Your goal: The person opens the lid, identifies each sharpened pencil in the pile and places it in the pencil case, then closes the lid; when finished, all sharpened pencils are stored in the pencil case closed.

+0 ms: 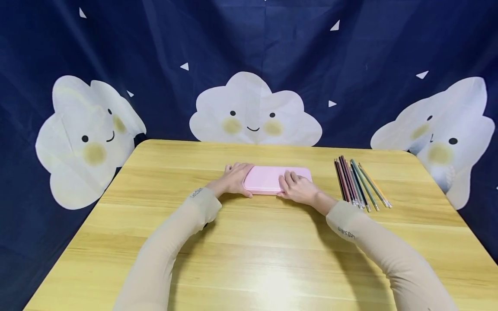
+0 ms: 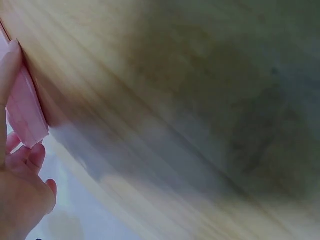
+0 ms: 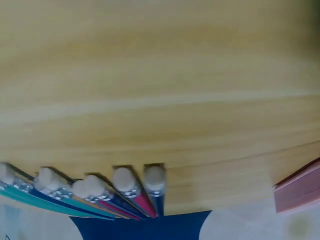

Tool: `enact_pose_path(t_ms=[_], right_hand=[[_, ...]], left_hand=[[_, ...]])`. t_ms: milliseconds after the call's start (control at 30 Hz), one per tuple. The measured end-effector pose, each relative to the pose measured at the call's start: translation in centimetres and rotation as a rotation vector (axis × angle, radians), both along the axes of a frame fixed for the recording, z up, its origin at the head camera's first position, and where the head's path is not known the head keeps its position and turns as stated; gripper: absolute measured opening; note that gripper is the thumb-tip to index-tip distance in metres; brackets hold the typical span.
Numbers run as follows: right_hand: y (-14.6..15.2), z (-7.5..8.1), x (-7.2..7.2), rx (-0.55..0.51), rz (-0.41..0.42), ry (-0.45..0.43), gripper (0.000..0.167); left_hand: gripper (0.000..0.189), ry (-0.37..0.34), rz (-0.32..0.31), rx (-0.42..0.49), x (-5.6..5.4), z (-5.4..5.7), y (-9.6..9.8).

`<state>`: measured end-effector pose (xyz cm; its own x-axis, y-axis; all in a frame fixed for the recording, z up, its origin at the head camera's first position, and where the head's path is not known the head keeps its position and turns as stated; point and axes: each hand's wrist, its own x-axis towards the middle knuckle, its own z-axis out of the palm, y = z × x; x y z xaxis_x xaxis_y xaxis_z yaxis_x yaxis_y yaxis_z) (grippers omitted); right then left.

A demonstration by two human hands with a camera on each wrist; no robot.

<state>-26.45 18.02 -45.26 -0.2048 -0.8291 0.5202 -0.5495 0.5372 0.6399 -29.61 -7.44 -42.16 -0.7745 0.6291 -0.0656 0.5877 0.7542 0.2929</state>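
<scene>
A flat pink pencil case (image 1: 266,178) with rounded corners lies closed on the table, its long side facing me. Its left end is gripped by my left hand (image 1: 236,178), thumb at the near side and fingers round the far side. In the left wrist view that hand (image 2: 22,192) is around the end of the case (image 2: 29,107). My right hand (image 1: 298,188) holds the near edge towards the right, fingers curled over the top and thumb low at the front. The right wrist view shows a corner of the case (image 3: 300,192) but not the hand.
Several pencils (image 1: 355,183) with white erasers lie in a loose fan right of the case, close beyond my right forearm. Their eraser ends (image 3: 122,179) point towards me. The wooden table (image 1: 249,242) ends at the back against a dark blue cloth (image 1: 163,34) with cloud prints.
</scene>
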Motion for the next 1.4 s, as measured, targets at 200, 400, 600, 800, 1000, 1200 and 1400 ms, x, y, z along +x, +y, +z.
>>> enact_pose_path(t_ms=[200, 400, 600, 800, 1000, 1200, 1400], right_hand=[[-0.3, 0.2, 0.4, -0.01, -0.112, -0.111, 0.073], [0.1, 0.1, 0.3, -0.013, -0.053, -0.013, 0.071], [0.5, 0.6, -0.1, -0.039, -0.005, 0.011, 0.066], [1.6, 0.9, 1.4, -0.041, -0.102, -0.271, 0.063], [3.6, 1.3, 2.7, -0.109, -0.173, -0.476, 0.059], [4.4, 2.2, 2.0, -0.172, -0.08, -0.389, 0.063], [5.1, 3.5, 1.2, -0.246, 0.055, -0.344, 0.053]], left_hand=[[0.102, -0.019, -0.001, -0.031, -0.1, 0.2, 0.4], [0.102, -0.041, -0.008, -0.024, -0.1, 0.6, 1.0], [0.102, -0.036, -0.003, -0.007, -0.3, 0.7, 1.2], [0.104, -0.081, 0.028, 0.039, -0.3, 0.1, 1.0], [0.103, -0.111, 0.02, 0.042, -0.3, 0.0, 1.0], [0.105, -0.109, 0.026, 0.033, -0.2, 0.3, 1.0], [0.106, -0.129, 0.056, 0.114, 0.3, 0.1, 1.2]])
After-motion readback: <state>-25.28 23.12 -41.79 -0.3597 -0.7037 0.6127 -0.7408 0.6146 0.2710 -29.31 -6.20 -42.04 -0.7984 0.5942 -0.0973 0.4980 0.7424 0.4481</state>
